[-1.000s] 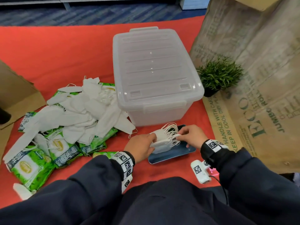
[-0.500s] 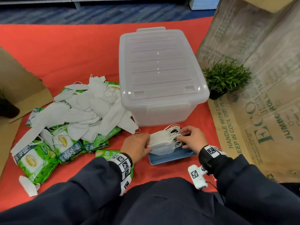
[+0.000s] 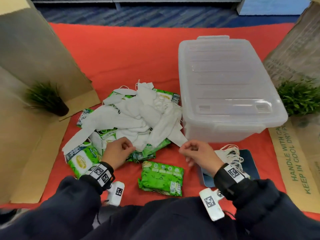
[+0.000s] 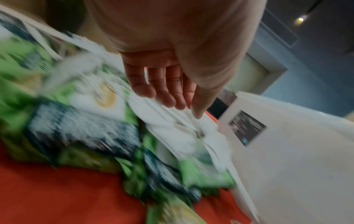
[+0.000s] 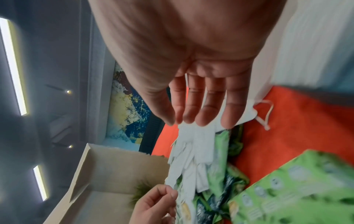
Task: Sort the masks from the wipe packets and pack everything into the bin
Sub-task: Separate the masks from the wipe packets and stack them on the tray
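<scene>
Left hand (image 3: 117, 153), right hand (image 3: 199, 153): stacked masks (image 3: 228, 154) released; both now loosely open, empty, reaching the mixed pile (image 3: 138, 118). Sorting resumes.

White masks (image 3: 138, 116) heaped mid-frame over green, leaf-patterned wipe packets (image 3: 161, 178). Orange-red cloth (image 3: 121, 54) beneath; translucent whitish bin (image 3: 225, 87) at right. Black-and-white square-patterned wristbands (image 3: 100, 172) lower down.

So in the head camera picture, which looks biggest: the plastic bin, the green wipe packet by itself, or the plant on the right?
1. plastic bin, by far.
2. and 3. plant on the right and lone green wipe packet look about alike; I can't rank them, since the packet lies nearer the camera.
</scene>
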A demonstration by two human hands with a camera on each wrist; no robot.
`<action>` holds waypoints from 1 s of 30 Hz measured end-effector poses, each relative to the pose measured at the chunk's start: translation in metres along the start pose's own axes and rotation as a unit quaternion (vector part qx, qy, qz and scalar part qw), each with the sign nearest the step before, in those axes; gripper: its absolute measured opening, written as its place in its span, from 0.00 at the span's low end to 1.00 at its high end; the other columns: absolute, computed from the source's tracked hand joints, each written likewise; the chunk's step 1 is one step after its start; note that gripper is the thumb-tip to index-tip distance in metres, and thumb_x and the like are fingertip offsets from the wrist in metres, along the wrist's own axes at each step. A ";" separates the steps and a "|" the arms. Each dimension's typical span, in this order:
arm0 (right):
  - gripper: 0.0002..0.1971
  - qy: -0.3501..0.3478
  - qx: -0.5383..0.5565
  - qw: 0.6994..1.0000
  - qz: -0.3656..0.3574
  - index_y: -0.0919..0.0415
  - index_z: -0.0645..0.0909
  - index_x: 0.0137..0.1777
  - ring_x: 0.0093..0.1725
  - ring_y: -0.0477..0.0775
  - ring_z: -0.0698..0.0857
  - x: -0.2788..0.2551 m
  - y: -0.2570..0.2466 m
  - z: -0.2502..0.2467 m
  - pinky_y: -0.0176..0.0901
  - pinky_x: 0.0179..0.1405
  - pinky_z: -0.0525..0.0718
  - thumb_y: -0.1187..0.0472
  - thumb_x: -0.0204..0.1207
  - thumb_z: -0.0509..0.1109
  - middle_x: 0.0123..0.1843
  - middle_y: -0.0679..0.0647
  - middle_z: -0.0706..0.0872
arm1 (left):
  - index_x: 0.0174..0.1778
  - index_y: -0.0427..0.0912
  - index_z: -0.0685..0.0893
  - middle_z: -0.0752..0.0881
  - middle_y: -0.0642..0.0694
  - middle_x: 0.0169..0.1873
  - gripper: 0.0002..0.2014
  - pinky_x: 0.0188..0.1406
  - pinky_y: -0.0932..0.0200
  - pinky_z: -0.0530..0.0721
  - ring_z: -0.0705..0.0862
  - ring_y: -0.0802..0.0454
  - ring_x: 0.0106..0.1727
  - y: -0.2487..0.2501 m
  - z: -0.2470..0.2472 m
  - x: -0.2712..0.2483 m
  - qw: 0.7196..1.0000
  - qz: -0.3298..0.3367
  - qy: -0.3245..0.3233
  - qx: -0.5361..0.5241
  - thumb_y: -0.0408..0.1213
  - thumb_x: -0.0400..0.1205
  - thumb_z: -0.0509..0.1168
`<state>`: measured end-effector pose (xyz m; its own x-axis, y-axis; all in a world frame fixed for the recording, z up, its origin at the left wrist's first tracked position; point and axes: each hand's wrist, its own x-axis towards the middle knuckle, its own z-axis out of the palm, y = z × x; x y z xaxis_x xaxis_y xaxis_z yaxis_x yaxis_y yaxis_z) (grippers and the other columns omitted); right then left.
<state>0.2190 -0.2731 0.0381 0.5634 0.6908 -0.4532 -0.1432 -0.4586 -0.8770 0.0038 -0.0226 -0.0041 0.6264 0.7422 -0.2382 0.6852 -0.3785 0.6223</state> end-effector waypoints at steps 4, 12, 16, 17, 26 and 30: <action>0.02 -0.065 0.045 0.996 0.037 0.62 0.87 0.47 0.31 0.51 0.86 0.030 -0.026 0.063 0.45 0.29 0.88 0.66 0.79 0.77 0.36 0.56 0.88 | 0.42 0.49 0.87 0.88 0.52 0.35 0.06 0.40 0.57 0.80 0.87 0.52 0.41 -0.058 -0.055 0.017 0.997 -0.058 0.041 0.008 0.41 0.77 0.79; 0.11 -0.043 0.196 0.961 0.190 0.59 0.83 0.64 0.59 0.63 0.86 0.093 -0.035 0.174 0.62 0.60 0.87 0.60 0.83 0.73 0.63 0.62 0.82 | 0.81 0.59 0.66 0.84 0.42 0.65 0.36 0.54 0.49 0.84 0.85 0.38 0.61 -0.124 -0.088 0.048 0.988 -0.144 -0.054 0.013 0.53 0.79 0.74; 0.17 -0.014 0.163 0.966 0.199 0.57 0.79 0.72 0.62 0.62 0.82 0.107 -0.045 0.207 0.57 0.52 0.87 0.61 0.84 0.71 0.64 0.56 0.81 | 0.84 0.57 0.67 0.84 0.39 0.63 0.39 0.56 0.53 0.80 0.84 0.37 0.63 -0.112 -0.076 0.058 0.992 -0.111 -0.065 0.002 0.49 0.78 0.78; 0.15 -0.021 0.163 0.964 0.210 0.56 0.80 0.70 0.62 0.63 0.82 0.108 -0.047 0.212 0.57 0.49 0.87 0.61 0.84 0.71 0.60 0.54 0.80 | 0.80 0.56 0.72 0.85 0.41 0.59 0.35 0.57 0.53 0.81 0.85 0.38 0.62 -0.107 -0.074 0.059 0.992 -0.108 -0.061 0.012 0.48 0.77 0.78; 0.06 0.043 0.181 0.966 0.179 0.62 0.86 0.55 0.52 0.58 0.89 0.117 -0.039 0.217 0.53 0.49 0.91 0.65 0.80 0.75 0.56 0.63 0.88 | 0.47 0.57 0.87 0.87 0.58 0.39 0.10 0.30 0.73 0.73 0.82 0.65 0.32 -0.062 -0.083 0.054 0.996 0.029 0.000 -0.081 0.34 0.81 0.71; 0.09 0.129 0.236 0.957 0.107 0.67 0.83 0.51 0.38 0.57 0.88 0.104 -0.041 0.189 0.53 0.44 0.93 0.76 0.75 0.77 0.46 0.65 0.86 | 0.54 0.59 0.86 0.88 0.62 0.55 0.17 0.50 0.69 0.79 0.84 0.64 0.56 -0.057 -0.095 0.054 0.981 0.048 -0.008 -0.190 0.34 0.75 0.79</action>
<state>0.1292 -0.0767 -0.0034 0.6539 0.4194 -0.6296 -0.5954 -0.2282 -0.7704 -0.0369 0.0918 0.0187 0.6885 0.7039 -0.1745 0.4374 -0.2110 0.8742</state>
